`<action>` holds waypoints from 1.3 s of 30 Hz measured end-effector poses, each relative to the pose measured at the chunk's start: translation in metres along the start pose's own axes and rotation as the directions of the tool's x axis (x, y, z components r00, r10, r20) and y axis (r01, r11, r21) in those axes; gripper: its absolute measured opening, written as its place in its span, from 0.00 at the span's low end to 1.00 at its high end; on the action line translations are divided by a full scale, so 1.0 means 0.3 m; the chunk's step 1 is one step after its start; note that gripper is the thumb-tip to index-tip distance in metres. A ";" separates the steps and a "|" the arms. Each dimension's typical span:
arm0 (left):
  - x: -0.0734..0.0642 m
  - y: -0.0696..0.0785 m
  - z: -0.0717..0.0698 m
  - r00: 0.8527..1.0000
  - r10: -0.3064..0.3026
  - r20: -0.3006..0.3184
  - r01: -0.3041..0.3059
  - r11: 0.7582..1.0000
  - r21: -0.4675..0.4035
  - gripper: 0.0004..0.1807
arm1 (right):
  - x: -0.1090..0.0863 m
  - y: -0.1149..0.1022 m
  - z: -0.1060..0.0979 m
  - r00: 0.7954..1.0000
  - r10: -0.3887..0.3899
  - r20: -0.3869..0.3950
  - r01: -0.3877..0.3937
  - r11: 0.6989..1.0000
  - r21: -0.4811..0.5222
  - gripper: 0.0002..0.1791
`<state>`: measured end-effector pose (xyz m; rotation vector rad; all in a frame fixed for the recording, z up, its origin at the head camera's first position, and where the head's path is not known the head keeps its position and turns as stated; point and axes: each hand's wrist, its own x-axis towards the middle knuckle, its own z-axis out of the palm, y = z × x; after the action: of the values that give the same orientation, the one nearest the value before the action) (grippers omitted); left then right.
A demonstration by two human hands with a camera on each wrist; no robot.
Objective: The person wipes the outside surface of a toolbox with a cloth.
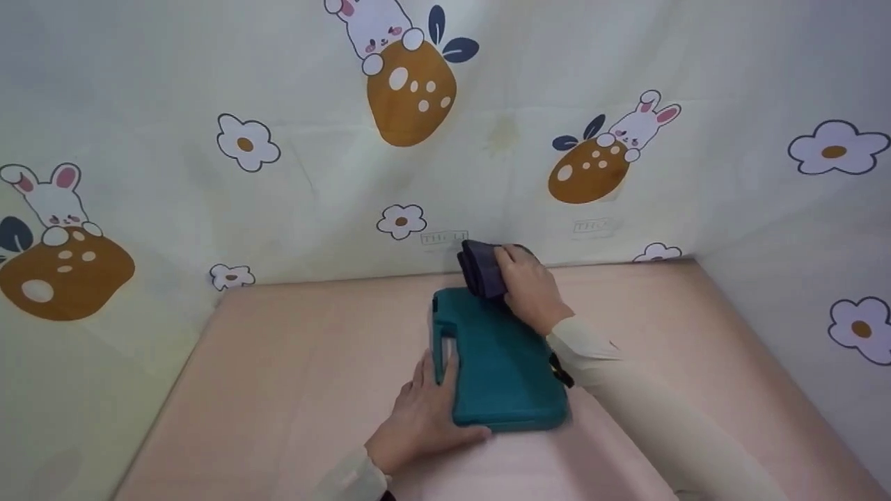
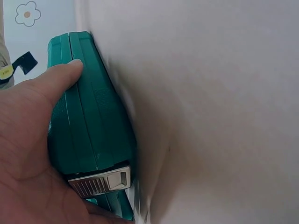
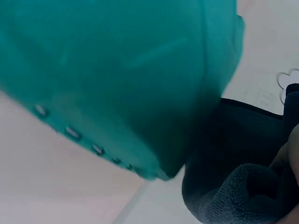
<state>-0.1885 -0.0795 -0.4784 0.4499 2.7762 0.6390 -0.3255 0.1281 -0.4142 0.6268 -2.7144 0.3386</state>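
Observation:
A teal hard plastic carrying case [image 1: 505, 369] lies on the pink surface, with a handle along its left side. My left hand [image 1: 424, 410] grips its near left corner. In the left wrist view the thumb [image 2: 65, 77] presses the case's seamed edge, beside a metal latch [image 2: 103, 182]. My right hand [image 1: 532, 285] holds a folded dark cloth [image 1: 482, 268] at the far end of the case. In the right wrist view the fuzzy cloth [image 3: 229, 149] overlaps the case's corner [image 3: 154, 158], and only part of the hand shows.
A pale sheet printed with rabbits and flowers [image 1: 401, 221] rises as a wall behind the pink surface [image 1: 313, 369] and along both sides. A black strap end [image 1: 561, 371] shows between the case and my right sleeve [image 1: 647, 396].

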 end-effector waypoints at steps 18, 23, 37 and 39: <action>-0.010 -0.001 -0.007 1.000 0.004 0.012 -0.004 1.000 -0.011 0.74 | 0.087 -0.113 0.146 0.979 -0.042 0.199 0.065 0.992 -0.110 0.23; -0.011 0.001 -0.010 1.000 -0.005 0.018 0.005 1.000 -0.012 0.74 | 0.123 -0.128 0.159 0.948 0.006 0.319 0.008 0.999 -0.043 0.23; -0.004 0.003 -0.014 0.999 -0.013 0.033 0.014 1.000 -0.016 0.73 | 0.158 -0.126 0.178 0.914 0.097 0.395 -0.087 0.995 -0.042 0.19; -0.003 0.002 -0.012 0.999 -0.011 0.032 0.012 1.000 -0.012 0.73 | 0.158 -0.124 0.176 0.910 0.101 0.402 -0.091 0.995 -0.042 0.20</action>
<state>-0.1886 -0.0807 -0.4749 0.4372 2.7412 0.6404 -0.3626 0.0616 -0.4393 0.6149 -3.1492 0.2196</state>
